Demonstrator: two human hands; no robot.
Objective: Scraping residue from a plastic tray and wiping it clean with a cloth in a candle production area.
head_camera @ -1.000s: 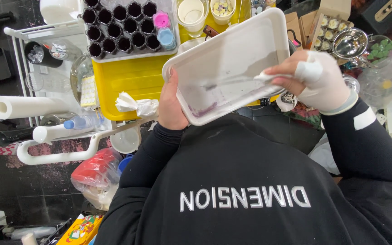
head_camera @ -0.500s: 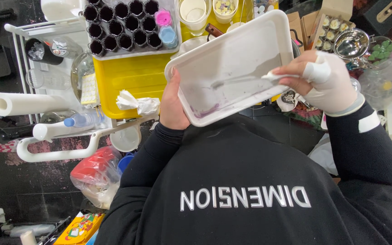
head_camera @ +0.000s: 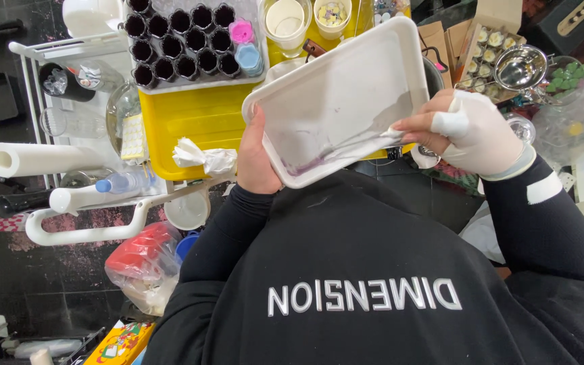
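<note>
The left hand [head_camera: 255, 159] grips the lower left rim of a white rectangular tray [head_camera: 346, 94], fingers wrapped behind it, holding it tilted up in front of the chest. The right hand [head_camera: 471, 132], in a white glove with bare fingertips, is closed in a pinch on a thin pale scraping tool [head_camera: 353, 145] whose blade lies across the tray's floor near its lower edge. A streak of purplish residue [head_camera: 309, 164] gathers at the tray's lower corner, just beyond the tool's tip; the rest of the floor looks mostly wiped to a faint grey film, though the glare makes that hard to judge. So the scraping seems largely done, with the collected streak not yet removed. Beyond the tray's upper left sits a yellow bin [head_camera: 190, 118] (a crumpled tissue [head_camera: 204, 157] rests on its edge), and above that a rack of dark cups [head_camera: 177, 40].
</note>
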